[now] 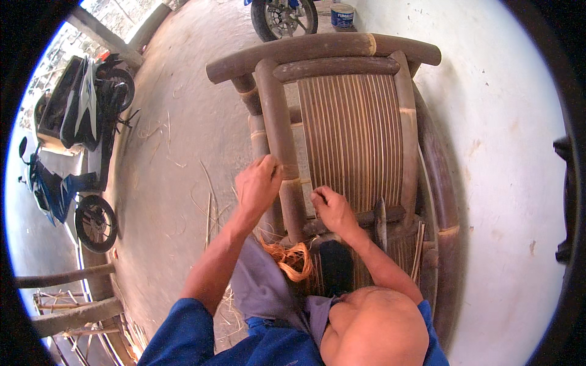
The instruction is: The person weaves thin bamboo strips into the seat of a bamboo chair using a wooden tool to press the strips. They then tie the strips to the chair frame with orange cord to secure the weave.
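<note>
A brown bamboo chair [282,131] stands in front of me, its back panel [351,140] made of thin upright slats. My left hand [259,184] is closed in a fist beside the left post of the back. At the gap between that post and the slats, my right hand [334,210] has its fingers curled in a pinch. Whatever either hand holds is too fine or too hidden to make out. Below them, near the seat, hangs a bundle of orange fibre strands [296,262]. A blade [381,222] stands upright by the lower rail, right of my right hand.
A white wall [500,152] runs close along the chair's right side. Motorcycles [96,222] are parked at the left, and another wheel [284,18] shows beyond the chair near a paint bucket [342,16]. Thin strips [210,213] litter the concrete floor. Bamboo furniture [79,317] stands lower left.
</note>
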### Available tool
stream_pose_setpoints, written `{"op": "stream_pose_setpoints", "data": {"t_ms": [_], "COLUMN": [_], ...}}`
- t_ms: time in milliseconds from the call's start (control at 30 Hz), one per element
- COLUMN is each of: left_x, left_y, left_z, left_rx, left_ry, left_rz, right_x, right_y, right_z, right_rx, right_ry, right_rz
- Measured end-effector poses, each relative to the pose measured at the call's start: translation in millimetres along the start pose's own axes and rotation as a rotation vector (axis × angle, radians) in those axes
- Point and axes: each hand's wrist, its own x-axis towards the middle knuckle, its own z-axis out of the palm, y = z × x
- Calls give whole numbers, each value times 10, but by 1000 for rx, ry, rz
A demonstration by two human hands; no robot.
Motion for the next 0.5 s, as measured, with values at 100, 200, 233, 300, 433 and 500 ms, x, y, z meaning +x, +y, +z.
{"op": "stream_pose_setpoints", "data": {"t_ms": [100, 200, 233, 300, 433, 500], "left_x": [297, 408, 415, 369, 298, 298], "left_y": [-2, 100, 143, 219, 303, 319], "left_z": [57, 224, 291, 399, 495, 494], "left_rx": [175, 341, 366, 428, 493, 519], "left_ry": [-61, -233, -293, -437, -642, -673], "left_rz": [252, 388, 418, 469, 395, 413], "right_x": [-84, -116, -111, -105, -40, 38], "right_y": [50, 102, 125, 186, 286, 310], "right_z": [123, 327, 397, 504, 695, 785], "right_rx": [-32, -35, -59, -59, 68, 197], "right_ry": [-22, -11, 25, 3, -50, -19], "right_rz": [1, -45, -70, -119, -109, -36]}}
